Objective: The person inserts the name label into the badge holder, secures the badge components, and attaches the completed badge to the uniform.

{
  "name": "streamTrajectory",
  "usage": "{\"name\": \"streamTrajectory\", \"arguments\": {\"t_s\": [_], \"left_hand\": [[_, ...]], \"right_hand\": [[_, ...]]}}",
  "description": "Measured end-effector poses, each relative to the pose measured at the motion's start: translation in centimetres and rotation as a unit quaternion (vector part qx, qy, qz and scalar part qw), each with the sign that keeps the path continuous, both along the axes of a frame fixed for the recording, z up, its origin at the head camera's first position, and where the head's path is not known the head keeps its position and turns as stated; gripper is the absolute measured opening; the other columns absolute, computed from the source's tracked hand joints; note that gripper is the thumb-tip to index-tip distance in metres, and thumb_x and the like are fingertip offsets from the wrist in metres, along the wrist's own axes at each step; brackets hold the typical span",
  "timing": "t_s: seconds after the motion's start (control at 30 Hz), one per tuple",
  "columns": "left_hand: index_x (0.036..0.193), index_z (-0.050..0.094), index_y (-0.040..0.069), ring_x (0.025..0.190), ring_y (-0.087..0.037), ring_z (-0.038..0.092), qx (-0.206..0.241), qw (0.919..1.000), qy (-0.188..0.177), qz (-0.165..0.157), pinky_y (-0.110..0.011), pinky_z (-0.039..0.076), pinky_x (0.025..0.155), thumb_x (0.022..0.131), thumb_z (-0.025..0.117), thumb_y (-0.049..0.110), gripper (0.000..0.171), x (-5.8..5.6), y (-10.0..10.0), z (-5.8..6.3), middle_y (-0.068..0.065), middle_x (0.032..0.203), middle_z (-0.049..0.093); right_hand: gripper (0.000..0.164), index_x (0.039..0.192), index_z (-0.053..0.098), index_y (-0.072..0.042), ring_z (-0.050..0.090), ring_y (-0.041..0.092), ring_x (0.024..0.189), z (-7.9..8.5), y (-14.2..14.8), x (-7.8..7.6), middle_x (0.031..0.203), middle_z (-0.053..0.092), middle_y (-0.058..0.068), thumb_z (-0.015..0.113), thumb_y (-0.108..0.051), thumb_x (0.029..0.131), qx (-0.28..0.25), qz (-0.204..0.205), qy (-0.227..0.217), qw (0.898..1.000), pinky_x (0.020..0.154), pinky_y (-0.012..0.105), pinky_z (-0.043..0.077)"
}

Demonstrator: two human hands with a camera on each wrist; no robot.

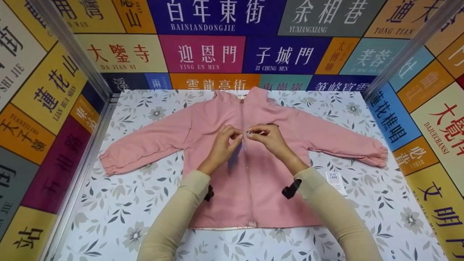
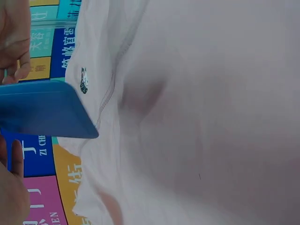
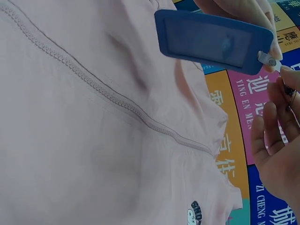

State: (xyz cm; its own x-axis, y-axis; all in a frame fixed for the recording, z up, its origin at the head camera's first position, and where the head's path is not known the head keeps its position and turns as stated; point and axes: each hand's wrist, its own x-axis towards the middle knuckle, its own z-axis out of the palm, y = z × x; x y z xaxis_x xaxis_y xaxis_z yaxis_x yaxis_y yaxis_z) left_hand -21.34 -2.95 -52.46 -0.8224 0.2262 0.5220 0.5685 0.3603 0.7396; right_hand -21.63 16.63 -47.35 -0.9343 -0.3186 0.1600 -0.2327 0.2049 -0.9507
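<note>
A blue badge holder with a clear window hangs over the pink zip-up jacket. My left hand pinches it near the clear snap strap at its end. Close by, my right hand pinches a small dark metallic fitting with a thin cord on it, between thumb and forefinger. Both hands are over the jacket's chest, fingertips nearly meeting above the zipper. In the left wrist view, the holder appears edge forward between the two hands.
The jacket lies front up, sleeves spread, on a floral-patterned table cover. A small white printed card lies right of the jacket, below its right-hand sleeve. Colourful lettered panels stand around the back and sides.
</note>
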Motion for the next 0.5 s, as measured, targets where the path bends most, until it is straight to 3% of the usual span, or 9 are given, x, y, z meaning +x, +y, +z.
{"name": "streamTrajectory", "arguments": {"t_s": [0.17, 0.37, 0.5], "left_hand": [[0.097, 0.067, 0.003, 0.080, -0.023, 0.051, -0.026, 0.9994, 0.021, 0.007, -0.033, 0.042, 0.080, 0.100, 0.056, 0.016, 0.017, -0.10, 0.17, 0.12, -0.011, 0.082, 0.057], [0.097, 0.065, 0.002, 0.083, -0.022, 0.051, -0.032, 0.9990, 0.027, 0.014, -0.032, 0.043, 0.080, 0.100, 0.055, 0.013, 0.015, 0.12, 0.20, 0.02, -0.011, 0.085, 0.059], [0.098, 0.064, 0.002, 0.084, -0.023, 0.051, -0.039, 0.9988, 0.028, 0.013, -0.033, 0.044, 0.081, 0.101, 0.054, 0.013, 0.015, 0.17, 0.28, 0.03, -0.012, 0.086, 0.059]], "right_hand": [[0.019, 0.103, 0.074, 0.004, 0.065, 0.028, 0.091, 0.38, -0.36, 0.49, 0.101, 0.072, 0.018, 0.072, -0.009, 0.089, 0.010, -0.007, 0.019, 1.000, 0.078, 0.021, 0.054], [0.018, 0.102, 0.075, 0.004, 0.065, 0.009, 0.088, -0.10, -0.52, 0.47, 0.102, 0.071, 0.021, 0.072, -0.007, 0.089, 0.005, -0.001, 0.042, 0.999, 0.078, 0.020, 0.054], [0.018, 0.101, 0.074, 0.007, 0.064, 0.006, 0.087, -0.27, -0.59, 0.37, 0.101, 0.070, 0.023, 0.072, -0.005, 0.088, 0.000, 0.000, 0.058, 0.998, 0.078, 0.019, 0.054]]}}
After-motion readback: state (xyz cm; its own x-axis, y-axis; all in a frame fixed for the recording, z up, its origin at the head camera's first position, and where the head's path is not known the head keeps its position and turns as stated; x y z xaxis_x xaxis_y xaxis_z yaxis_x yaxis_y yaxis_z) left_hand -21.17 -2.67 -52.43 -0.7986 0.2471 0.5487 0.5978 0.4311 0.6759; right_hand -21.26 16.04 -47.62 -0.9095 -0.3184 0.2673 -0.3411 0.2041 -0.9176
